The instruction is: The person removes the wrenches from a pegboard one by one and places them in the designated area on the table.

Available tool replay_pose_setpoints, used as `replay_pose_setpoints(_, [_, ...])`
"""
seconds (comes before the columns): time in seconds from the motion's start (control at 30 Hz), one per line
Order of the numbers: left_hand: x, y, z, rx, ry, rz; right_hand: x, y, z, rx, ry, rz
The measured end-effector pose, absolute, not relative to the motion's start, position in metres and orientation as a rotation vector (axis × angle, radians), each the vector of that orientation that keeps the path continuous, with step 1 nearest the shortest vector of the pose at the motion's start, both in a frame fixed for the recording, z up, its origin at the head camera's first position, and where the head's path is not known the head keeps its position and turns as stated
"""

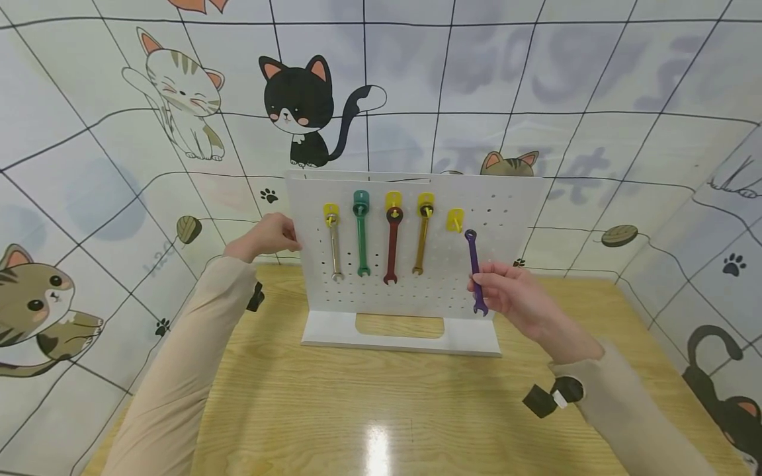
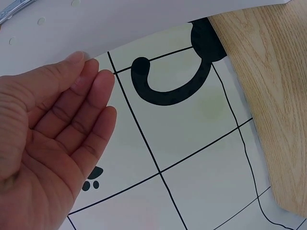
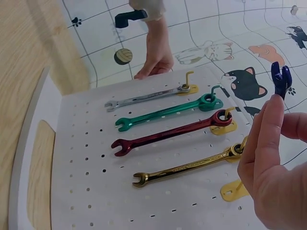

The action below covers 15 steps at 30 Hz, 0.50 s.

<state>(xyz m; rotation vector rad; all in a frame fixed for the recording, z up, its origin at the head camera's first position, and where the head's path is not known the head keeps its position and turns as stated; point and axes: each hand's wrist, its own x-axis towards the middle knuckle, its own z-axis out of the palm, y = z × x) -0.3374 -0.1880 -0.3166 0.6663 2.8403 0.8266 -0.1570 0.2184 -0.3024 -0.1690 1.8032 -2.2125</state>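
Four of the five wrenches hung on the board (image 1: 440, 291): silver (image 1: 335, 251) nearest its left edge, then green (image 1: 361, 244), red (image 1: 392, 248) and gold (image 1: 421, 244), each by its ring end on a hook, forked end down. The fifth, the purple wrench (image 1: 474, 261), was off its hook and in front of the board's right part, a little tilted, ring end up. The right hand (image 1: 514, 287) pinched it low on the shank, between thumb and fingers. Its ring was near the bare hook (image 1: 455, 220) on the board, below and to the right of it, and apart from it. Whether the wrench touched the board could not be told.

So the row seemed all but complete, judging by the one bare hook; what looked left was to slip the purple ring over it.

The left hand (image 1: 268, 235) was at the board's left edge, fingers close together and the thumb near them, pinching the edge, apparently to steady it.

The board rose from a white base (image 1: 333, 328) on the table (image 1: 327, 410); a cat-print wall (image 1: 411, 66) stood behind it. Nothing seemed to block the hook, though gold hung just beside it and could be knocked.
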Motion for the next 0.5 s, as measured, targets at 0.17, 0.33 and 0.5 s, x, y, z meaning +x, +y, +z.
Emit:
replay_pose_setpoints(0.17, [-0.337,-0.189,-0.317,0.669,2.840,0.821,-0.150,0.227,-0.312,-0.195,1.832,-2.174])
replay_pose_setpoints(0.33, [-0.338,-0.189,-0.317,0.655,2.834,0.831,-0.143,0.234,-0.325,-0.188,1.793,-2.181])
replay_pose_setpoints(0.5, [-0.337,-0.189,-0.316,0.652,2.829,0.832,-0.136,0.237,-0.339,-0.149,1.773,-2.177])
